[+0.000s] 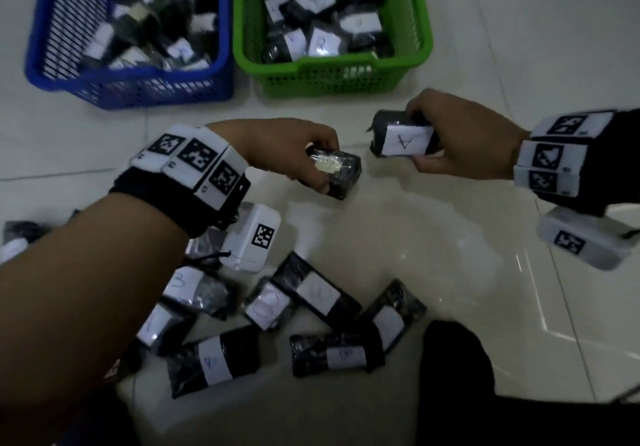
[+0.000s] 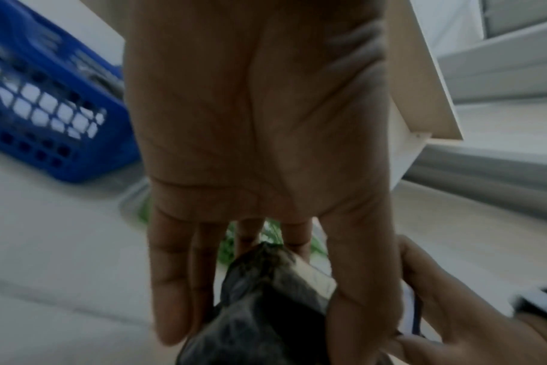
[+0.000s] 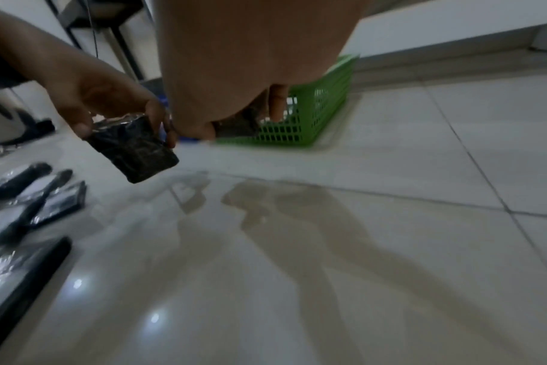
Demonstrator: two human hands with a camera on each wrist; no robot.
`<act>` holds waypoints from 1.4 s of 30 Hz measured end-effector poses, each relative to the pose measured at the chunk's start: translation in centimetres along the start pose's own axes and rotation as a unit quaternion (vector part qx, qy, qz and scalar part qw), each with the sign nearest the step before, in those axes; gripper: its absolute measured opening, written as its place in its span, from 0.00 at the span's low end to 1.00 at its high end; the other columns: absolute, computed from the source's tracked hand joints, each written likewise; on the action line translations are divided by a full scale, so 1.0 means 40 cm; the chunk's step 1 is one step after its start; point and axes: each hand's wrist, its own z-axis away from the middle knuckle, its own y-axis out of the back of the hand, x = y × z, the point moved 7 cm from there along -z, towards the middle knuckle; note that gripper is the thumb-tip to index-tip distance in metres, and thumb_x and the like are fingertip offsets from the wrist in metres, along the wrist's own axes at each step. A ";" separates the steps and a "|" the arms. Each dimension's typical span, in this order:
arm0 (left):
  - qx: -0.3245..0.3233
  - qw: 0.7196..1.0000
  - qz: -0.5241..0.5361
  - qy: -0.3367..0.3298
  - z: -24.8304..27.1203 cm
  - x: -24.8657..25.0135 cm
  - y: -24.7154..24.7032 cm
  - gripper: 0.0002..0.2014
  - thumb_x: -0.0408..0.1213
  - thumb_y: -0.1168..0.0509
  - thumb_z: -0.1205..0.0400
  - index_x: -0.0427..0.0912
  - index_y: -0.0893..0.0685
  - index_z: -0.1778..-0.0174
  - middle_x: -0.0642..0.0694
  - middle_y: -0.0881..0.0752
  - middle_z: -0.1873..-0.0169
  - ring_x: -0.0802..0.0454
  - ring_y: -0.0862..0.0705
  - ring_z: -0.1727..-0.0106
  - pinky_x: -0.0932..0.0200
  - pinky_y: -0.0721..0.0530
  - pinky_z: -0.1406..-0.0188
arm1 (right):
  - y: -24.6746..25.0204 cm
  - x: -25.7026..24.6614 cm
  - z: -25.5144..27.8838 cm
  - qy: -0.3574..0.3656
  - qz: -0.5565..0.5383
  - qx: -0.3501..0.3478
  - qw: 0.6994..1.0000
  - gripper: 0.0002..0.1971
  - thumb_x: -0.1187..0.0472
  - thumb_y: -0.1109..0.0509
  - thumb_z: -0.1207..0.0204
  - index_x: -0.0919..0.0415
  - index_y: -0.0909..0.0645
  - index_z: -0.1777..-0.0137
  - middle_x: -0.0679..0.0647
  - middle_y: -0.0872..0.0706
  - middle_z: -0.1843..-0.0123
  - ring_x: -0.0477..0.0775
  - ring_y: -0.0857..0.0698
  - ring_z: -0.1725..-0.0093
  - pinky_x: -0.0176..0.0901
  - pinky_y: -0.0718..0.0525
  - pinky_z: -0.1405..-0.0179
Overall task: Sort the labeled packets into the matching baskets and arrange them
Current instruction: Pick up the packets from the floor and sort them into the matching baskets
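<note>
My left hand [image 1: 304,158] grips a black wrapped packet [image 1: 337,172] above the floor; the same packet [image 2: 266,296] shows between its fingers in the left wrist view. My right hand [image 1: 450,140] holds a second black packet [image 1: 401,137] with a white label marked "A" facing up. Both packets hang in front of the green basket [image 1: 332,78]. The blue basket [image 1: 138,89] stands to its left. Both baskets hold several labeled packets. In the right wrist view the left-hand packet [image 3: 134,148] is seen, and the right-hand packet [image 3: 238,123] is mostly hidden by the palm.
Several labeled black packets [image 1: 315,293] lie scattered on the white tiled floor [image 1: 450,272] near me, under my left forearm. A dark trouser leg [image 1: 460,376] is at the bottom right. A white furniture edge [image 2: 428,98] stands behind the baskets.
</note>
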 end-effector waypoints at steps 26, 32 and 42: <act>0.458 0.855 0.063 0.235 0.313 -0.642 0.414 0.22 0.43 0.23 0.29 0.38 0.25 0.49 0.37 0.25 0.45 0.45 0.26 0.53 0.62 0.31 0.58 | 0.007 -0.460 -0.631 0.019 -0.087 0.086 0.992 0.28 0.57 0.30 0.24 0.48 0.39 0.28 0.55 0.20 0.42 0.58 0.24 0.42 0.52 0.20 0.46; 0.389 0.882 -0.017 0.265 0.289 -0.670 0.421 0.27 0.54 0.26 0.29 0.41 0.23 0.42 0.38 0.23 0.42 0.39 0.22 0.42 0.46 0.20 0.44 | -0.070 -0.481 -0.688 0.000 -0.061 0.012 0.998 0.26 0.58 0.30 0.23 0.49 0.37 0.29 0.58 0.20 0.41 0.61 0.27 0.37 0.49 0.25 0.48; 0.375 0.900 0.021 0.219 0.262 -0.676 0.418 0.15 0.36 0.34 0.20 0.37 0.17 0.38 0.38 0.16 0.42 0.43 0.18 0.43 0.58 0.24 0.52 | -0.107 -0.467 -0.724 -0.015 -0.079 0.014 0.997 0.23 0.60 0.30 0.23 0.50 0.33 0.30 0.59 0.21 0.40 0.61 0.28 0.36 0.48 0.26 0.46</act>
